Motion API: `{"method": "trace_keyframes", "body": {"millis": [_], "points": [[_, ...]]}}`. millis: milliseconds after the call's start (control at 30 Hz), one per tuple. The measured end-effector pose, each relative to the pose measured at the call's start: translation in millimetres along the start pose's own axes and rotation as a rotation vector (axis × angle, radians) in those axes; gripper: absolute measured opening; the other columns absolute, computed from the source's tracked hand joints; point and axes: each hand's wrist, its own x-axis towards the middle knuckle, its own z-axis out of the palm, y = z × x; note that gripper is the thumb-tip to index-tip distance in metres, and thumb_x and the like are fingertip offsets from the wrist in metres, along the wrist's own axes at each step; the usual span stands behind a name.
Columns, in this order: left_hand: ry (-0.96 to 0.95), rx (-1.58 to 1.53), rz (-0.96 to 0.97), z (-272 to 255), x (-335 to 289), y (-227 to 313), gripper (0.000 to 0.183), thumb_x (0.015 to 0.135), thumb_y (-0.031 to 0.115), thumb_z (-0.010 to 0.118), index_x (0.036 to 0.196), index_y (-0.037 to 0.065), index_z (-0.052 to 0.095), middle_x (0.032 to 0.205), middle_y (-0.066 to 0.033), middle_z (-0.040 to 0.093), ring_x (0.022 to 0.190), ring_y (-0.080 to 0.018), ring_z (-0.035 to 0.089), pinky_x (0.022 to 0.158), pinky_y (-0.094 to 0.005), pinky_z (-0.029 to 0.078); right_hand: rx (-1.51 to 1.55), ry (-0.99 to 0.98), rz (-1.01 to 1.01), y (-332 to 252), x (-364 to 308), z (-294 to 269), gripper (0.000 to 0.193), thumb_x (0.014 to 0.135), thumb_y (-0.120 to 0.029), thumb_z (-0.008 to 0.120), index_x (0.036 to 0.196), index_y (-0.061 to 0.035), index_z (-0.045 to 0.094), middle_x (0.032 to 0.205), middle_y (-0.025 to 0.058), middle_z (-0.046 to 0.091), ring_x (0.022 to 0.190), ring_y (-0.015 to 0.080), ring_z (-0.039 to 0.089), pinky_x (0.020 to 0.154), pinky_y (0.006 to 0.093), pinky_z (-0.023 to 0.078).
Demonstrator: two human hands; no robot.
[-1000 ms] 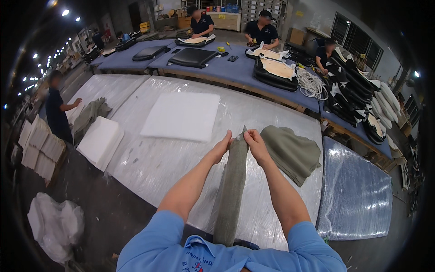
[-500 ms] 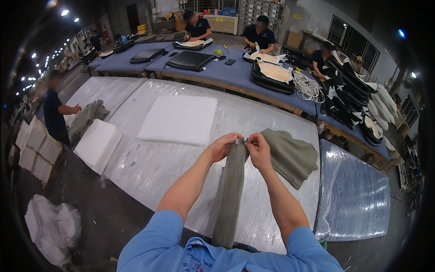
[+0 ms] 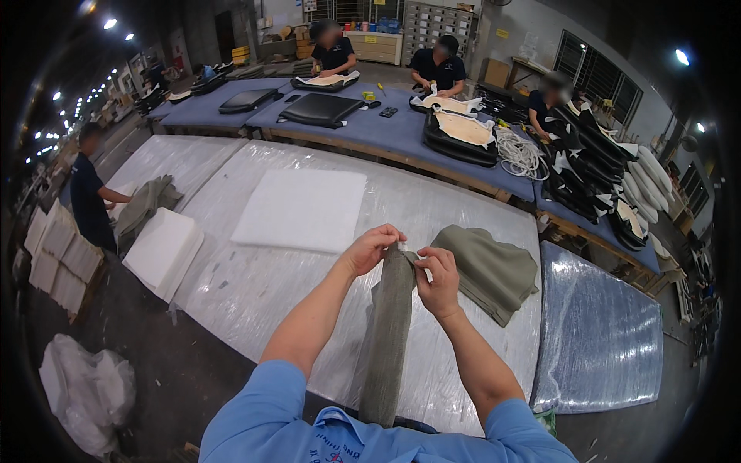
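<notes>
A long, narrow grey-green fabric cover (image 3: 390, 332) runs from my body up the plastic-wrapped table, with a small white bit showing at its far end. My left hand (image 3: 373, 249) pinches the left corner of that end. At its right corner, my right hand (image 3: 438, 279) has thumb and fingertips closed on the fabric edge. Beside my right hand lies a loose pile of grey-green fabric (image 3: 494, 270). Beyond my left hand a white padding sheet (image 3: 301, 208) rests flat. What fills the cover is mostly hidden.
White foam pads (image 3: 164, 251) are stacked at the table's left edge, near a person (image 3: 94, 189) handling grey-green fabric. Across a blue workbench (image 3: 370, 147), people work on black cushions (image 3: 461, 139). A plastic-wrapped blue surface (image 3: 600, 332) adjoins on the right; a plastic bag (image 3: 89, 393) lies lower left.
My right hand has shifted slightly down along the cover's end, its fingers more spread. More of the white bit shows between my hands. The view has tilted a little.
</notes>
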Motion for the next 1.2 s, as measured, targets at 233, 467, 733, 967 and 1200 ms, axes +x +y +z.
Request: {"method": "trace_keyframes", "body": {"millis": [233, 467, 733, 967, 1200], "points": [[-0.097, 0.084, -0.124, 5, -6, 12, 0.038, 0.096, 0.018, 0.066, 0.132, 0.011, 0.057, 0.121, -0.0063, 0.065, 0.114, -0.0145, 0.059, 0.100, -0.0333, 0.045, 0.153, -0.090, 0.290, 4, 0, -6, 0.012, 0.087, -0.006, 0.071, 0.098, -0.0042, 0.067, 0.092, 0.0110, 0.066, 0.087, 0.0295, 0.064, 0.078, 0.0383, 0.051], [-0.030, 0.402, -0.162, -8, -12, 17, 0.029, 0.094, 0.019, 0.075, 0.119, 0.008, 0.067, 0.102, 0.0016, 0.067, 0.094, -0.0086, 0.059, 0.088, -0.0265, 0.046, 0.314, -0.031, 0.531, 15, 8, 6, 0.018, 0.100, -0.016, 0.064, 0.093, 0.0002, 0.065, 0.082, 0.0061, 0.060, 0.077, 0.0172, 0.057, 0.073, 0.0334, 0.047], [0.249, 0.440, 0.046, 12, -9, -11, 0.018, 0.104, 0.025, 0.063, 0.100, 0.008, 0.069, 0.088, 0.0088, 0.060, 0.086, -0.0040, 0.050, 0.078, -0.0235, 0.042, 0.387, 0.163, 0.917, 34, 24, 47, 0.044, 0.108, -0.031, 0.052, 0.078, 0.0005, 0.052, 0.071, 0.0016, 0.051, 0.071, 0.0104, 0.042, 0.064, 0.0341, 0.040], [0.655, 0.630, 0.339, 32, 4, -33, 0.031, 0.107, 0.024, 0.057, 0.082, 0.007, 0.055, 0.077, 0.0065, 0.046, 0.075, -0.0055, 0.039, 0.065, -0.0267, 0.036, 0.403, 0.286, 0.970, 25, 35, 71, 0.051, 0.108, -0.039, 0.054, 0.072, -0.0034, 0.046, 0.068, -0.0016, 0.044, 0.069, 0.0091, 0.039, 0.062, 0.0335, 0.036], [0.728, 0.587, 0.320, 35, 7, -33, 0.033, 0.107, 0.025, 0.057, 0.081, 0.005, 0.057, 0.074, 0.0056, 0.049, 0.072, -0.0065, 0.041, 0.064, -0.0274, 0.037, 0.787, 0.200, 0.914, 27, 4, 62, 0.038, 0.104, -0.034, 0.063, 0.079, -0.0062, 0.057, 0.075, -0.0053, 0.050, 0.074, 0.0062, 0.043, 0.067, 0.0268, 0.038]]}}
